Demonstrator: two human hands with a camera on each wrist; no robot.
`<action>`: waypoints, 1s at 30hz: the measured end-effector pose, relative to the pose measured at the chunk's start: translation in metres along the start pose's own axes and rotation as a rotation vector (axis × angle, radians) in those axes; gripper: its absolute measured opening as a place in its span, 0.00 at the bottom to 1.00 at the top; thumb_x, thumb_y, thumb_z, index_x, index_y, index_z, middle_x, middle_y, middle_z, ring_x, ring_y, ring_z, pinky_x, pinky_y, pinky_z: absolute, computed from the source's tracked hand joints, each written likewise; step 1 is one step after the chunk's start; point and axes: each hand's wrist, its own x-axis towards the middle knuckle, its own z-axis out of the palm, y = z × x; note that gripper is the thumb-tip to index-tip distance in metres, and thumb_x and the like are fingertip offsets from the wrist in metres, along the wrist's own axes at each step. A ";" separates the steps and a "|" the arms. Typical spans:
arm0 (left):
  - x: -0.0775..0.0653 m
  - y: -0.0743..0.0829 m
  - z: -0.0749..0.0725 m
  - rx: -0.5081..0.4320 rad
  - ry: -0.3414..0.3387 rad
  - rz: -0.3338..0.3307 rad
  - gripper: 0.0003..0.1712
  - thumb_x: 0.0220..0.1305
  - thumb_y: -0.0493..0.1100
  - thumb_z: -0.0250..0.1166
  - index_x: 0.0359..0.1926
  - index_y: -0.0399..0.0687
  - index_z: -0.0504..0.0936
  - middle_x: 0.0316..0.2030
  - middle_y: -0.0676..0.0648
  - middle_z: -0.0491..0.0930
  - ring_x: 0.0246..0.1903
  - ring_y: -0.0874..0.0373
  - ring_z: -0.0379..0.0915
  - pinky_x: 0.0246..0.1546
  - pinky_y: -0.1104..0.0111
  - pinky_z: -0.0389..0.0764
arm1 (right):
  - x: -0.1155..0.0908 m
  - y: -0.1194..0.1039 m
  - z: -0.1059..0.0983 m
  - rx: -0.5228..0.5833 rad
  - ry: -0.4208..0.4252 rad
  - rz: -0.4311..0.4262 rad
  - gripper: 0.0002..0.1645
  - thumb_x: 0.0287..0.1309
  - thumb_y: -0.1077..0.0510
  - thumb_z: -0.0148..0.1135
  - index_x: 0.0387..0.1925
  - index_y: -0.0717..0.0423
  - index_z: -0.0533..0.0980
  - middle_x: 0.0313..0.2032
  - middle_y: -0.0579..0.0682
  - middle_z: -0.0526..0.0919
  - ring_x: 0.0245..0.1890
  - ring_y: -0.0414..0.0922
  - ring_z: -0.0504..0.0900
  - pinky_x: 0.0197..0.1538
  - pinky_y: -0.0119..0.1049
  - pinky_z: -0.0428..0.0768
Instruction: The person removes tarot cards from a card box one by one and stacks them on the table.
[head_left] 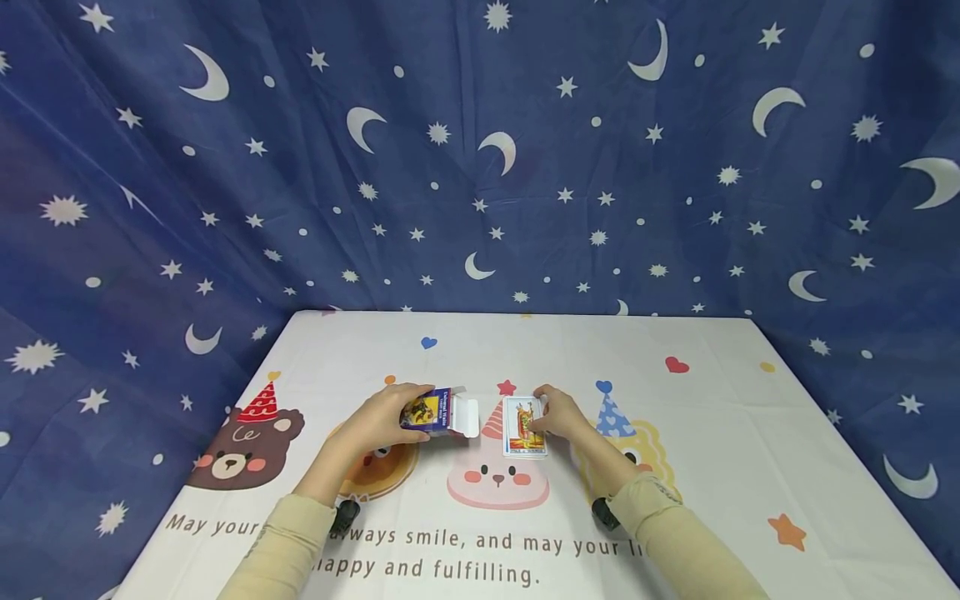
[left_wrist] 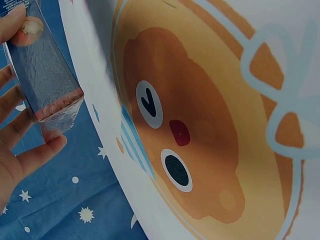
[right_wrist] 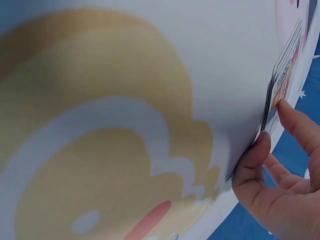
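Observation:
My left hand grips a blue and yellow tarot card box by its left end, and the box's white end flap stands open toward the right. In the left wrist view the thumb lies over one face of the box and the fingers are behind and below it. My right hand pinches the right edge of a small stack of tarot cards, one fingertip over the top card's picture. The cards appear edge-on in the right wrist view, close over the tablecloth.
A white tablecloth printed with cartoon animals and lettering covers the table. Behind and at the sides hangs a blue curtain with moons and stars. Dark wrist devices sit at both wrists.

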 end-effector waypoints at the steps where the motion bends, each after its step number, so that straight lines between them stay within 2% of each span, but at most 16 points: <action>1: 0.000 0.000 0.000 0.000 0.000 0.001 0.43 0.45 0.48 0.76 0.63 0.42 0.70 0.58 0.41 0.75 0.58 0.46 0.71 0.61 0.52 0.71 | 0.000 -0.001 0.000 0.001 -0.001 0.009 0.35 0.42 0.63 0.72 0.55 0.65 0.69 0.30 0.54 0.75 0.29 0.45 0.71 0.31 0.30 0.72; 10: 0.000 0.001 0.001 -0.003 0.002 -0.001 0.43 0.45 0.48 0.76 0.63 0.42 0.70 0.58 0.41 0.74 0.58 0.46 0.70 0.61 0.51 0.71 | 0.000 -0.001 0.003 0.000 0.000 0.016 0.36 0.42 0.62 0.73 0.55 0.63 0.69 0.33 0.55 0.76 0.31 0.45 0.73 0.35 0.33 0.75; 16: 0.000 0.002 0.001 -0.002 0.003 -0.002 0.43 0.45 0.48 0.76 0.63 0.43 0.70 0.58 0.41 0.74 0.58 0.46 0.71 0.61 0.51 0.71 | -0.003 0.002 -0.004 0.067 -0.004 0.026 0.35 0.47 0.63 0.68 0.58 0.65 0.66 0.27 0.53 0.75 0.23 0.42 0.71 0.25 0.28 0.70; 20: -0.001 0.002 0.001 -0.004 -0.001 -0.010 0.43 0.45 0.48 0.76 0.63 0.43 0.70 0.59 0.41 0.74 0.58 0.45 0.70 0.61 0.50 0.70 | -0.009 0.007 -0.008 0.118 -0.008 0.065 0.31 0.52 0.66 0.63 0.58 0.66 0.66 0.24 0.53 0.75 0.19 0.41 0.73 0.23 0.27 0.73; 25: -0.002 0.002 0.001 -0.006 -0.006 -0.016 0.43 0.45 0.48 0.76 0.63 0.42 0.70 0.59 0.41 0.74 0.58 0.45 0.70 0.62 0.50 0.70 | -0.020 0.009 -0.010 0.168 -0.048 0.111 0.28 0.54 0.67 0.60 0.58 0.65 0.66 0.23 0.52 0.75 0.18 0.41 0.75 0.23 0.28 0.77; 30: -0.002 0.002 0.001 -0.007 -0.010 -0.010 0.43 0.46 0.49 0.75 0.63 0.43 0.70 0.59 0.41 0.74 0.58 0.45 0.70 0.62 0.50 0.70 | -0.027 0.007 -0.011 0.226 -0.103 0.119 0.31 0.55 0.67 0.57 0.61 0.66 0.62 0.23 0.55 0.78 0.18 0.42 0.77 0.23 0.31 0.80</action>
